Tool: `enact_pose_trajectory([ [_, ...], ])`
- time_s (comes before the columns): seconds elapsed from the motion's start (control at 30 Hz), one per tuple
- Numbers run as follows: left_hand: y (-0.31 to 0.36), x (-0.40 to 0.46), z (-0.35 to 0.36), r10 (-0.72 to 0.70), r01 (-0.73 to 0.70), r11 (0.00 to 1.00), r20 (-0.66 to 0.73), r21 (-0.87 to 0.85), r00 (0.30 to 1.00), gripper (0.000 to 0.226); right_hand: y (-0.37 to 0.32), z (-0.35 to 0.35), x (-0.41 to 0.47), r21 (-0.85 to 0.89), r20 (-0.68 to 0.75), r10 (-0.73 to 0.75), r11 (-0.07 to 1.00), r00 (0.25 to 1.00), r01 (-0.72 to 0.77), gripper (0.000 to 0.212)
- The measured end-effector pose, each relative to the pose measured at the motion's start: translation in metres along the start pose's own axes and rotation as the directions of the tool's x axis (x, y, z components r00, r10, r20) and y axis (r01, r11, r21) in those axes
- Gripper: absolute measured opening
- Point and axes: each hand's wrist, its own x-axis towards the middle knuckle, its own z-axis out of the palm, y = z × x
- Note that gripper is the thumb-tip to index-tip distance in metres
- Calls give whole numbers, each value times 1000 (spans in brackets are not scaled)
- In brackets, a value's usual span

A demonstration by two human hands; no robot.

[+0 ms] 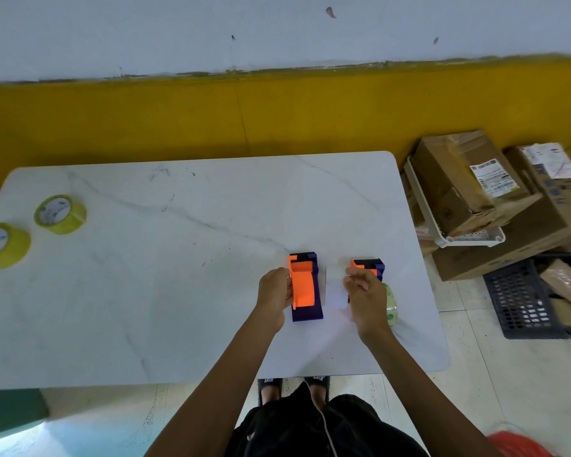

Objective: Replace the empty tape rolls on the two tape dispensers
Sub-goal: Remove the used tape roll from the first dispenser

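Two orange and purple tape dispensers stand side by side on the white table (178, 258). My left hand (274, 293) grips the left side of the left dispenser (304, 286). My right hand (363, 298) rests over the right dispenser (370, 267), fingers curled at its left side, hiding most of it. A pale, nearly clear tape roll (390, 306) shows on that dispenser's right side. Two full yellow tape rolls lie far left on the table, one (60, 214) farther back and one (2, 245) at the edge.
Cardboard boxes (468, 189), a white plastic tray (455, 239) and a dark crate (524, 298) are stacked on the floor right of the table. A yellow and white wall stands behind. My feet show under the table's front edge.
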Motion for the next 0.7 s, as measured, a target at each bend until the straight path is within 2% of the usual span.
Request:
enact_pose_trajectory([
  [0.3,-19,2,-3,-10,10,995,0,97,1000,23,-6,-1,-5,57,31,-37,998,999,35,18],
  [0.47,-37,7,-8,-39,46,987,-54,151,998,17,-10,-3,-4,60,58,-61,997,996,58,18],
  [0.63,-22,-4,-5,136,-100,977,-189,189,973,41,-18,-2,-4,67,96,-118,991,988,112,17],
  [0.7,-12,-4,-4,193,-156,968,-183,197,964,42,-23,0,-5,78,126,-152,987,980,143,15],
])
